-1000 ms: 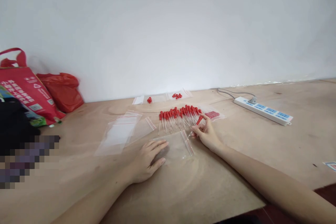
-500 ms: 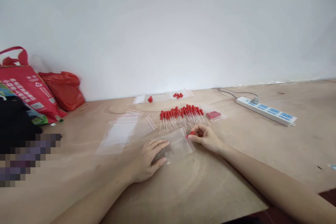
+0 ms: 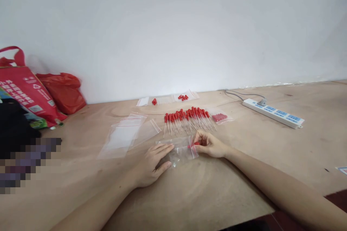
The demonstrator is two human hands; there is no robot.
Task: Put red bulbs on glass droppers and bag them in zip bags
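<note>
A clear zip bag [image 3: 183, 155] lies on the table with its red-striped mouth facing right. My left hand [image 3: 157, 160] rests flat over the bag's left end, fingers stretched out. At the mouth, my right hand [image 3: 210, 144] pinches the red bulb of a dropper [image 3: 197, 143]. Part of this dropper reaches past the striped edge into the bag; its thin tube is hard to make out through the plastic. Just beyond the bag is a row of several droppers [image 3: 187, 118] with red bulbs pointing away from me and clear tubes towards me.
Empty zip bags [image 3: 123, 135] are stacked at left. A bag with red pieces [image 3: 219, 117] lies right of the row; more red bulbs [image 3: 183, 97] sit near the wall. A power strip [image 3: 273, 113] with a plug stands at right, red bags [image 3: 61, 92] at far left.
My right hand has shifted slightly left and the dropper has moved further into the bag's mouth. The bag's plastic has creased. My left hand stays in place.
</note>
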